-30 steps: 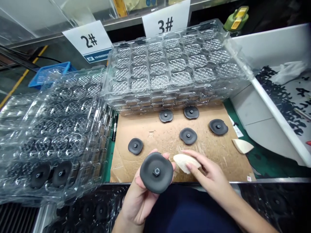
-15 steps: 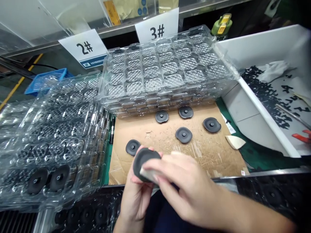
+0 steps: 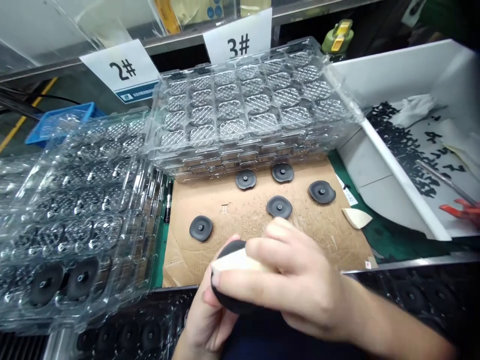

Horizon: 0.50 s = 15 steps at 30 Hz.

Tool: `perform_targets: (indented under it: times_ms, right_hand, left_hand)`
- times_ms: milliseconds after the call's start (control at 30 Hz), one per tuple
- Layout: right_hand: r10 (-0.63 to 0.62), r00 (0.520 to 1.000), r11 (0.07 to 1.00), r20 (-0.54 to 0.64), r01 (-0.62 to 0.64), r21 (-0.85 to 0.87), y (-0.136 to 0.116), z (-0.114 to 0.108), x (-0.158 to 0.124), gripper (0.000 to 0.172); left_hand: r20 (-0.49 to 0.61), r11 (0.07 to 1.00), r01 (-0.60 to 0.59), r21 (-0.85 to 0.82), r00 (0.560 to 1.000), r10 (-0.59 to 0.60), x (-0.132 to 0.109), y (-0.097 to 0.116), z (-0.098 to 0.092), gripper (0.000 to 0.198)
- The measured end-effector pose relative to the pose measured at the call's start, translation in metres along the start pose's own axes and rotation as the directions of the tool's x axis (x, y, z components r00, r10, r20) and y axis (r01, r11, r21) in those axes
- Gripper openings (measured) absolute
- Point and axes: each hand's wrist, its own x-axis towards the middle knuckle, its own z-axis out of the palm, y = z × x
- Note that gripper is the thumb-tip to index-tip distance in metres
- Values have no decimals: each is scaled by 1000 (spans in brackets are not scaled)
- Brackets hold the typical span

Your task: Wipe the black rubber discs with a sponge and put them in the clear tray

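Observation:
My left hand point(image 3: 204, 320) grips a black rubber disc point(image 3: 230, 300) from below, near the front edge of the cardboard sheet point(image 3: 247, 230). My right hand point(image 3: 296, 285) lies over the disc, fingers closed on a cream wedge-shaped piece point(image 3: 236, 261) pressed against the disc's top. Most of the disc is hidden behind my right hand. Several more black discs lie on the cardboard, among them one to the left point(image 3: 200, 228) and one in the middle point(image 3: 279, 206). A second cream wedge point(image 3: 357, 218) rests at the cardboard's right edge.
A stack of clear blister trays point(image 3: 243, 107) stands behind the cardboard under a "3#" sign point(image 3: 238, 42). More clear trays point(image 3: 75, 200) holding some black discs fill the left. A white bin point(image 3: 397, 165) with black scraps and red-handled scissors point(image 3: 459, 207) is on the right.
My right hand has brought the cream wedge from beside the disc onto it and now covers it. The view has shifted slightly, so everything sits further left.

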Motion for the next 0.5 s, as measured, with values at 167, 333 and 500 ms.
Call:
perform_targets:
  times_ms: [167, 333, 500]
  right_hand:
    - [357, 926, 918, -125, -323, 230, 21, 9, -6, 32]
    - [571, 821, 795, -10, -550, 257, 36, 30, -47, 29]
    - [595, 802, 798, -51, -582, 157, 39, 27, -59, 28]
  left_hand:
    - [123, 996, -8, -86, 992, 18, -4, 6, 4, 49]
    - [158, 994, 9, -110, 987, 9, -4, 6, -2, 49]
    - [172, 995, 12, -102, 985, 5, -3, 3, 2, 50]
